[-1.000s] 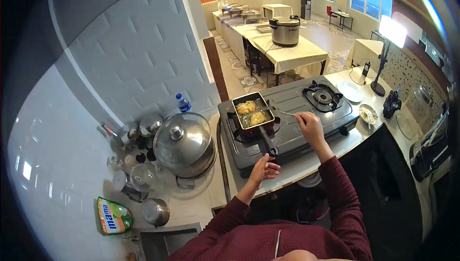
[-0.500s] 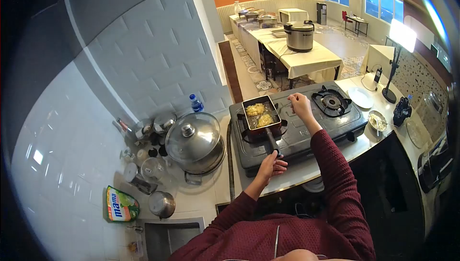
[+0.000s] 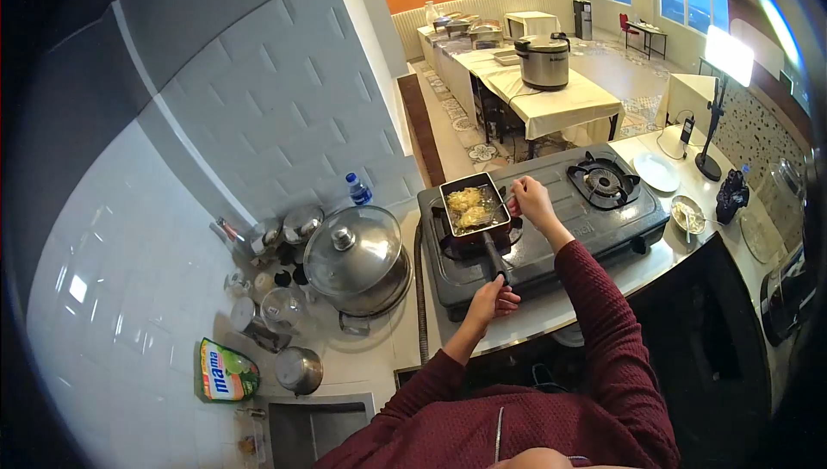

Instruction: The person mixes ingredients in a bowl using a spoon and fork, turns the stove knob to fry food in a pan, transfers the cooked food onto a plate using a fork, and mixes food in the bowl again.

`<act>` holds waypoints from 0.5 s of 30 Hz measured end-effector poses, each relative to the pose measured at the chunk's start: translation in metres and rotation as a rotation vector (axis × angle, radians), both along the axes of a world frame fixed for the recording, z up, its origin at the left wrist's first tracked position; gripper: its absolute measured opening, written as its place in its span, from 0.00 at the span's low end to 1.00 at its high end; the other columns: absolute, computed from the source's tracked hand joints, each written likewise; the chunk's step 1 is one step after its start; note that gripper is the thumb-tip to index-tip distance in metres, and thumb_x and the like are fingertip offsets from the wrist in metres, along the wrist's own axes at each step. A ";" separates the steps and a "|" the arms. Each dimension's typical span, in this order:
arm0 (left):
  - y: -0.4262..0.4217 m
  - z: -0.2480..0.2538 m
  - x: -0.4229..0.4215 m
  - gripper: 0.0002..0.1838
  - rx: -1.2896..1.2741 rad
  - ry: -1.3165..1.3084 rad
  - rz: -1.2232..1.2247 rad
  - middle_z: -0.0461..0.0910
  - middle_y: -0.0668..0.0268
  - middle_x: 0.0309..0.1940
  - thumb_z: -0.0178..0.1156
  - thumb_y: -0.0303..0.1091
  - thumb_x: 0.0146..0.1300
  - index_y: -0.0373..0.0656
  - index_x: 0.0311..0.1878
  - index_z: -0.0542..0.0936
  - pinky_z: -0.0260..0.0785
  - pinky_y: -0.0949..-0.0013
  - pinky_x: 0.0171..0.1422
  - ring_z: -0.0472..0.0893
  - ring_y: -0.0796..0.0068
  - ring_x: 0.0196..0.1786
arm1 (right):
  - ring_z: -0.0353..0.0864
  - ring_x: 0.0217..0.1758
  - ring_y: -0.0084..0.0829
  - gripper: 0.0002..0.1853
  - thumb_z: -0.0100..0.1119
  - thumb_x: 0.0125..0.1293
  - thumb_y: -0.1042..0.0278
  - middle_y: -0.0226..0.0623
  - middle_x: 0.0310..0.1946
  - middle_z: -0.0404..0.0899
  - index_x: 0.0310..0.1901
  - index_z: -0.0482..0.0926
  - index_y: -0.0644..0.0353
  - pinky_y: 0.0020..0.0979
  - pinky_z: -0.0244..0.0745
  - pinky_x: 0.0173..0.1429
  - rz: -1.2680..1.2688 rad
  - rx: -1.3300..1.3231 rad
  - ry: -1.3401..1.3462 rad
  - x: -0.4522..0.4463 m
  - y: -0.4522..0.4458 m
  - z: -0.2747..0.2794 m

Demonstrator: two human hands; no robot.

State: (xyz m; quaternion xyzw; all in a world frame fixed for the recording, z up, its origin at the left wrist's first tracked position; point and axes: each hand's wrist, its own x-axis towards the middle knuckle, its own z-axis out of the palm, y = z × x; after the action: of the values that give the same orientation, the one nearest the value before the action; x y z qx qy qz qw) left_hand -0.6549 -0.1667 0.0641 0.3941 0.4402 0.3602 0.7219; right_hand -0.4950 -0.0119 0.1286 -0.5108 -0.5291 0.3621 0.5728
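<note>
A small square frying pan (image 3: 495, 227) sits over the left burner, with two golden fritters (image 3: 468, 206) in bubbling oil. The pan's dark handle (image 3: 493, 254) points toward me, and my left hand (image 3: 493, 301) is closed around its end. Beside the pan's right edge is my right hand (image 3: 531, 200), its fingers pinched together. Whatever that pinch holds, if anything, is too small to make out. Under the pan lies the grey two-burner gas stove (image 3: 560, 232).
A large lidded pot (image 3: 357, 254) stands left of the stove, near jars and a small metal pot (image 3: 299, 370). On the right are a bare burner (image 3: 603, 178), a white plate (image 3: 656, 172), a bowl (image 3: 687, 213) and a lamp (image 3: 729, 55). A sink (image 3: 314, 426) is at lower left.
My right hand has moved left and closer to the pan's right edge. The two fritters now lie closer together. My left hand stays at the handle's end.
</note>
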 end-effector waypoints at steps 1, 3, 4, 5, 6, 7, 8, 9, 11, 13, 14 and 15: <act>0.001 0.000 0.000 0.24 -0.002 0.003 -0.004 0.79 0.62 0.31 0.45 0.55 0.63 0.40 0.41 0.70 0.69 0.70 0.39 0.78 0.72 0.32 | 0.75 0.14 0.25 0.13 0.47 0.64 0.64 0.39 0.14 0.74 0.28 0.71 0.67 0.27 0.71 0.19 0.000 0.017 -0.011 0.001 -0.001 0.005; 0.001 0.001 -0.001 0.24 -0.014 -0.011 -0.011 0.79 0.62 0.31 0.45 0.55 0.63 0.40 0.41 0.71 0.69 0.69 0.39 0.78 0.72 0.32 | 0.75 0.14 0.26 0.13 0.47 0.64 0.64 0.39 0.13 0.74 0.28 0.71 0.67 0.28 0.71 0.19 -0.049 0.073 -0.130 0.006 -0.003 0.018; 0.001 0.001 -0.002 0.24 -0.020 -0.019 -0.014 0.79 0.62 0.31 0.45 0.55 0.63 0.40 0.41 0.71 0.69 0.69 0.40 0.78 0.72 0.32 | 0.76 0.14 0.26 0.13 0.47 0.64 0.64 0.39 0.13 0.74 0.28 0.71 0.68 0.28 0.71 0.20 -0.072 0.101 -0.190 0.008 -0.003 0.023; 0.002 0.001 -0.002 0.24 -0.017 -0.029 -0.013 0.79 0.62 0.31 0.45 0.55 0.63 0.40 0.41 0.71 0.69 0.69 0.40 0.78 0.72 0.32 | 0.76 0.14 0.28 0.14 0.47 0.64 0.64 0.39 0.12 0.73 0.28 0.71 0.68 0.29 0.70 0.20 -0.076 0.095 -0.212 0.007 -0.003 0.027; 0.002 0.000 -0.003 0.24 -0.014 -0.038 -0.014 0.79 0.62 0.31 0.45 0.55 0.63 0.40 0.41 0.71 0.69 0.69 0.40 0.78 0.72 0.32 | 0.76 0.14 0.28 0.14 0.46 0.64 0.64 0.40 0.12 0.73 0.28 0.71 0.68 0.29 0.70 0.20 -0.066 0.102 -0.234 0.007 -0.002 0.028; 0.002 -0.001 -0.002 0.24 -0.012 -0.048 -0.015 0.79 0.61 0.31 0.45 0.55 0.63 0.40 0.40 0.71 0.69 0.69 0.40 0.78 0.72 0.33 | 0.76 0.14 0.28 0.14 0.46 0.64 0.64 0.40 0.13 0.73 0.28 0.71 0.68 0.29 0.70 0.20 -0.055 0.108 -0.256 0.007 -0.001 0.028; 0.002 0.000 -0.002 0.24 -0.005 -0.040 -0.012 0.79 0.61 0.31 0.45 0.55 0.63 0.40 0.40 0.71 0.69 0.69 0.40 0.78 0.72 0.32 | 0.76 0.14 0.29 0.15 0.46 0.64 0.64 0.40 0.13 0.74 0.27 0.71 0.69 0.29 0.70 0.20 -0.045 0.115 -0.278 0.006 -0.001 0.027; 0.001 0.001 -0.002 0.24 0.001 -0.031 -0.008 0.79 0.61 0.31 0.45 0.55 0.63 0.40 0.40 0.71 0.69 0.69 0.40 0.78 0.72 0.32 | 0.76 0.14 0.29 0.14 0.46 0.64 0.64 0.40 0.13 0.74 0.27 0.71 0.69 0.29 0.70 0.19 -0.055 0.108 -0.289 0.006 0.000 0.025; 0.001 0.001 -0.002 0.24 0.009 -0.021 -0.004 0.79 0.61 0.31 0.45 0.55 0.63 0.40 0.40 0.70 0.69 0.69 0.40 0.79 0.72 0.32 | 0.76 0.14 0.29 0.14 0.46 0.64 0.65 0.40 0.13 0.74 0.27 0.71 0.69 0.30 0.70 0.19 -0.075 0.095 -0.309 0.008 0.003 0.018; 0.003 -0.003 -0.002 0.24 0.011 -0.020 -0.007 0.79 0.60 0.31 0.44 0.55 0.63 0.41 0.40 0.70 0.69 0.69 0.39 0.79 0.72 0.32 | 0.75 0.13 0.27 0.14 0.45 0.65 0.64 0.38 0.13 0.73 0.28 0.71 0.67 0.28 0.70 0.18 -0.072 0.076 -0.251 0.009 0.002 0.009; 0.004 -0.003 -0.002 0.24 0.021 -0.019 -0.011 0.79 0.60 0.31 0.44 0.55 0.63 0.41 0.39 0.71 0.70 0.69 0.39 0.79 0.72 0.32 | 0.74 0.13 0.26 0.14 0.45 0.65 0.64 0.37 0.13 0.73 0.29 0.71 0.67 0.27 0.69 0.17 -0.071 0.066 -0.222 0.010 0.001 0.004; 0.004 -0.004 -0.002 0.23 0.031 -0.017 -0.015 0.79 0.60 0.31 0.44 0.55 0.64 0.41 0.39 0.71 0.70 0.69 0.39 0.79 0.72 0.32 | 0.74 0.13 0.26 0.14 0.45 0.65 0.64 0.37 0.13 0.73 0.29 0.71 0.66 0.27 0.70 0.17 -0.076 0.041 -0.188 0.010 0.000 0.000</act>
State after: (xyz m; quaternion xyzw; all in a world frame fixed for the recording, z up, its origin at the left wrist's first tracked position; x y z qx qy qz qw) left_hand -0.6571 -0.1625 0.0605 0.4056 0.4252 0.3649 0.7222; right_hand -0.4848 -0.0114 0.1287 -0.5505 -0.5679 0.2796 0.5443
